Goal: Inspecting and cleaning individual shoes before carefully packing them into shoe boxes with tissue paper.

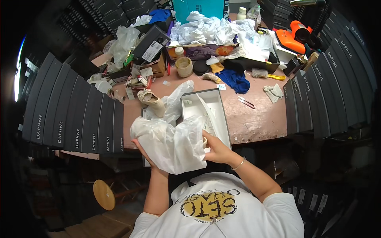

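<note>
Stacked dark shoeboxes [85,113] line the worktable [262,123], whose pinkish top shows chips and stains near its front edge. Landmark for all positions: the white-lined box [191,105], uncovered, with a curved white strip [209,111] inside.

Work in hand: a white wrapping sheet [168,146], bundled loosely, sits at the near left of the box and overlaps its near end. The right hand [217,150] grips the bundle's right side, thumb and fingers closing about a cream-coloured edge [204,142]; the sheet prevents identification of that item. The left hand [143,152] bears up the bundle's left side; its fingers are largely covered, so firmness of hold cannot be told. A cream shoe [154,104] rests to the left of the box, against a second crumpled sheet [174,104].

Risks, as judged. The sheet appears thin and slack; uneven pull between the hands could tear it or let the contents slide out past the table's front edge, nearer the wearer than the box. A sideways sweep could knock the shoe, which has only crumpled sheet between it and the box. Pale uppers could pick up marks from the stained top. Thread snips [247,102], lying right of the box, could snag a trailing sheet. Beyond the box, an uncovered jar [183,66] could spill if bumped.
</note>
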Demonstrator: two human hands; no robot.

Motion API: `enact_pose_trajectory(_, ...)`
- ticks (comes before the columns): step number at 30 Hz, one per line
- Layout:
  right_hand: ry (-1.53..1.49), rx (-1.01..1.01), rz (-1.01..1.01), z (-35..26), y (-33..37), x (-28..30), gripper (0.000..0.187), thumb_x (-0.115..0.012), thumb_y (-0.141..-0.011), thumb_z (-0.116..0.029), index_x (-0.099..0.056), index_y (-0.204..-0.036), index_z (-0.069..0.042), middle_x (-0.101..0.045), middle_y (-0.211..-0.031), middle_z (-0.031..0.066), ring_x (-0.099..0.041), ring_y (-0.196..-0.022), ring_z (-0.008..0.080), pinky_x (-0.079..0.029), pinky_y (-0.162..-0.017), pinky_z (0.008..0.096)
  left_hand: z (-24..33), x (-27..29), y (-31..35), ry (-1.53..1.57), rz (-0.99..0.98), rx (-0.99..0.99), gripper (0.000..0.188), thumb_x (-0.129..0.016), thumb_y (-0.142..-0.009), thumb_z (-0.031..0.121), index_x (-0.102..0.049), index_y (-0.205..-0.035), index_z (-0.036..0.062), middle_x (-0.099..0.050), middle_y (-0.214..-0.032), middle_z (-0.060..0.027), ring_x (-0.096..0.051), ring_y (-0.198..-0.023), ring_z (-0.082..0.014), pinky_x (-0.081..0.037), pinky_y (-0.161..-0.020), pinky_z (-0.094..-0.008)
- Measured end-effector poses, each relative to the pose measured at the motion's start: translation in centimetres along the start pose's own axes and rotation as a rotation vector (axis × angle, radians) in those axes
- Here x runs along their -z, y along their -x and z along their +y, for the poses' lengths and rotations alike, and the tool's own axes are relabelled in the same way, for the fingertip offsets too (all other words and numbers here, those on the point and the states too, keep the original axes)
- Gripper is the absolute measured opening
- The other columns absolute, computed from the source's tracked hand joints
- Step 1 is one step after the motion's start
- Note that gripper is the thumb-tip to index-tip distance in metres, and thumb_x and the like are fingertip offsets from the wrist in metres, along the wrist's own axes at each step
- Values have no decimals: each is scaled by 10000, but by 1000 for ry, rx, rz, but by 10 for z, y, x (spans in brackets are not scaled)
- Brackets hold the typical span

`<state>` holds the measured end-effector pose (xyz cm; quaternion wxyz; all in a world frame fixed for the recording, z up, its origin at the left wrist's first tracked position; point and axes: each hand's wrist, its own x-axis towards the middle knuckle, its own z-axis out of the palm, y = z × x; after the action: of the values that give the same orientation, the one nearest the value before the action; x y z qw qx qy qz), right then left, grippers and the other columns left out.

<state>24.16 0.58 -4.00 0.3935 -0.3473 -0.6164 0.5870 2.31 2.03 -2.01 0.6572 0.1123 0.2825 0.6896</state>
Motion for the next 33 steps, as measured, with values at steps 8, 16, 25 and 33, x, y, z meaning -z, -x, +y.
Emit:
enact_pose_trajectory(8,472,160,115,-40,27,22,391,-720,-712,-43,-626,-1090,-70,-589,-1161,138,-652,-903,286,-530,-785,335,15,-25,-29,-184,26,85,534,-373,-976,463,-488,-1315,67,-537,-1309,-124,-531,-1193,-283,-439,-1006,-435)
enact_pose_trajectory(16,120,-33,239,-94,63,120,256,-771,-729,-78,-621,-869,74,-506,-1310,224,-573,-1107,241,-492,-839,322,59,-111,-84,-289,73,-527,456,-406,-999,430,-556,-1155,29,-600,-1124,-110,-592,-1029,-224,-483,-900,-370)
enact_pose_trajectory(25,658,89,634,-78,68,97,299,-787,-714,-115,-586,-859,51,-515,-1276,267,-579,-1074,364,-463,-887,381,-100,-1,-41,-2160,-1347,472,859,-571,-785,674,-506,-1303,-8,-574,-1209,-248,-594,-1088,-349,-436,-974,-447)
enact_pose_trajectory(33,323,25,28,-75,51,19,240,-649,-860,-216,-660,-1007,-27,-497,-1302,236,-530,-1153,358,-422,-962,392,-84,-2,-23,53,-161,425,630,-366,-954,557,-472,-1301,41,-597,-1187,-165,-605,-1043,-343,-492,-913,-490)
